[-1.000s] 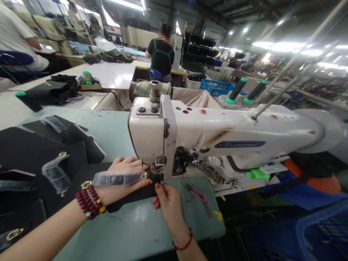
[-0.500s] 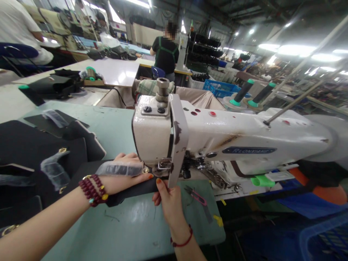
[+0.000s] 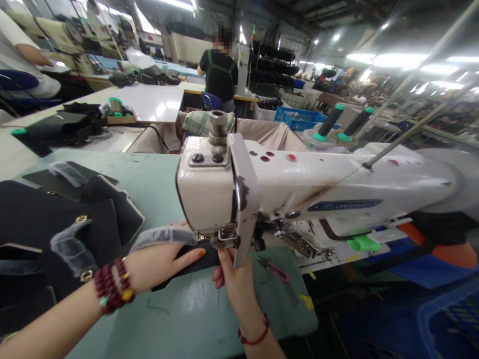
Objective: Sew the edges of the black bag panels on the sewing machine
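Note:
A white sewing machine (image 3: pixel 205 192) stands over the green table, its needle area low at the centre. Under its head lies a black piece (image 3: pixel 187 269) with a plastic-wrapped strap (image 3: pixel 160 237) and a gold ring. My left hand (image 3: pixel 164 262) rests on that piece with thumb and fingers apart, the fingertips partly hidden behind the strap and machine. On the right, my right hand (image 3: pixel 235 279) pinches the front edge of the black piece between thumb and fingers, just beside the machine's metal guard. Pink thread snips (image 3: pixel 277 271) lie right of my right hand.
More black pieces (image 3: pixel 86 234) with wrapped straps are piled at the left of the green table (image 3: pixel 179 319). Two dark thread cones (image 3: pixel 331 122) stand behind the machine. A person in a black shirt (image 3: pixel 220 75) is further back, and a blue basket (image 3: pixel 299 118) sits behind.
My left hand has shifted slightly left and down along the black piece, and its fingers are less visible. My right hand stays at the edge. The whole view has shifted a little.

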{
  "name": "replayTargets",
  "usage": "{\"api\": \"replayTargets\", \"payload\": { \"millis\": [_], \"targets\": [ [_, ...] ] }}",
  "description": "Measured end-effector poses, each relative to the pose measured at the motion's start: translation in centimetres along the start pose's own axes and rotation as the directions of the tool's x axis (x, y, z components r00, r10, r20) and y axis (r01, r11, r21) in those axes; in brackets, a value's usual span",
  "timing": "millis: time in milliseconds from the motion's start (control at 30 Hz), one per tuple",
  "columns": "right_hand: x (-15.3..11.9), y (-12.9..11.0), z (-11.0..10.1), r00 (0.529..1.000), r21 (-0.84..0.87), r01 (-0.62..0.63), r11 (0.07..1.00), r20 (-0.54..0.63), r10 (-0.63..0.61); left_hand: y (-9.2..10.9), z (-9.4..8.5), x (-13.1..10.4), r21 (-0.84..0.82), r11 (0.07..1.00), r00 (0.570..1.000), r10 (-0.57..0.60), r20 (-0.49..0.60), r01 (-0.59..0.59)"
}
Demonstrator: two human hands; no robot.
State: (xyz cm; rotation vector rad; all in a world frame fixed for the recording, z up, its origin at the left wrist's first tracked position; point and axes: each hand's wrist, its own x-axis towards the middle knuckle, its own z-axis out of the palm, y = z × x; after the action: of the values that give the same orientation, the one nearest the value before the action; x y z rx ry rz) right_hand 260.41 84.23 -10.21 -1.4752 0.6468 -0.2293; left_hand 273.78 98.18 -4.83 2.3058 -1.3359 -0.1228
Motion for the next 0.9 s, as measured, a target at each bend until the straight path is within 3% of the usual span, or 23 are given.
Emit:
{"api": "replayTargets", "payload": {
  "millis": [33, 100, 167, 200, 233, 267, 300, 367, 400, 467, 567, 667, 800, 900],
  "targets": [
    [0.0, 0.0, 0.0, 1.000, 0.002, 0.001, 1.000, 0.005, -0.001, 0.4, 0.4, -1.7, 0.080, 0.997, 0.999, 0.018, 0.050, -0.022],
    [0.1, 0.1, 0.0, 1.000, 0.004, 0.003, 1.000, 0.008, -0.003, 1.7, 2.0, -5.5, 0.157, 0.986, 0.993, 0.068, -0.097, -0.052],
    [0.2, 0.2, 0.0, 1.000, 0.000, 0.000, 1.000, 0.004, 0.000, 3.1, 4.5, -8.5, -0.032, 0.991, 0.967, 0.119, -0.227, -0.129],
    [0.2, 0.2, 0.0, 1.000, -0.007, 0.002, 1.000, 0.003, -0.002, 3.9, 5.9, -9.3, -0.219, 0.962, 0.956, 0.098, -0.275, -0.162],
    [0.2, 0.2, 0.0, 1.000, -0.015, 0.008, 1.000, 0.004, -0.008, 4.6, 7.3, -9.6, -0.417, 0.908, 0.978, -0.058, -0.199, -0.032],
    [0.2, 0.2, 0.0, 1.000, -0.023, 0.020, 1.000, 0.003, -0.020, 5.2, 8.6, -9.3, -0.597, 0.793, 0.975, -0.209, -0.081, 0.121],
    [0.2, 0.2, 0.0, 0.999, -0.035, 0.037, 0.999, 0.004, -0.037, 5.7, 9.7, -8.6, -0.754, 0.620, 0.946, -0.325, 0.005, 0.218],
    [0.1, 0.1, -0.1, 0.997, -0.067, 0.077, 0.995, -0.001, -0.078, 6.1, 11.0, -6.3, -0.906, 0.292, 0.875, -0.460, 0.148, 0.306],
    [0.1, 0.1, -0.2, 0.995, -0.089, 0.097, 0.991, -0.002, -0.098, 6.1, 11.2, -5.2, -0.928, 0.195, 0.847, -0.499, 0.184, 0.317],
    [0.1, 0.1, -0.3, 0.991, -0.139, 0.135, 0.981, -0.004, -0.137, 5.7, 11.0, -3.4, -0.927, 0.114, 0.793, -0.561, 0.237, 0.357],
    [0.2, 0.4, -0.4, 0.987, -0.205, 0.158, 0.966, -0.007, -0.163, 4.9, 10.1, -2.7, -0.874, 0.140, 0.713, -0.645, 0.277, 0.466],
    [0.2, 0.5, -0.4, 0.986, -0.242, 0.155, 0.958, -0.016, -0.164, 3.9, 9.2, -3.1, -0.774, 0.275, 0.680, -0.686, 0.258, 0.571],
    [0.2, 0.3, -0.5, 0.985, -0.247, 0.164, 0.955, -0.015, -0.173, 2.5, 8.9, -3.6, -0.661, 0.404, 0.691, -0.680, 0.245, 0.632],
    [0.2, 0.2, -0.7, 0.986, -0.216, 0.166, 0.962, 0.012, -0.167, 1.6, 9.2, -3.7, -0.631, 0.472, 0.737, -0.628, 0.248, 0.615]
  ]
}}
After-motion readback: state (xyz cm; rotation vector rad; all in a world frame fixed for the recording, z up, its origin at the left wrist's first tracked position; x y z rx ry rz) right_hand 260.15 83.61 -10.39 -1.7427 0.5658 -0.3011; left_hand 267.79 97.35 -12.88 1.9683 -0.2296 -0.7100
